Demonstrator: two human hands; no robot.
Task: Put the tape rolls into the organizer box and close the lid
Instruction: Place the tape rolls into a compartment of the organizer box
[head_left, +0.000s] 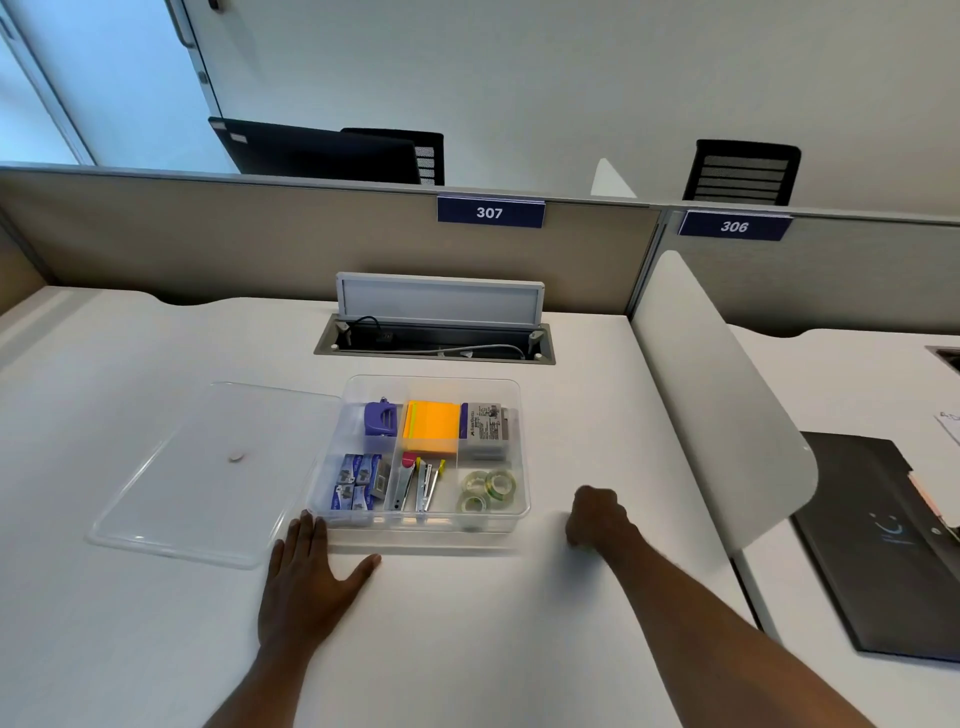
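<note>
A clear organizer box (423, 452) is sitting open on the white surface (156, 649), and three tape rolls (487, 490) are lying in its near right compartment. Orange sticky notes (434, 425) are filling the far middle compartment. The clear lid (208, 467) is lying flat just left of the box. The left hand (309, 582) is resting palm down, fingertips touching the box's near left corner. The right hand (597, 517) is curling loosely on the surface near the box's near right corner, slightly blurred.
</note>
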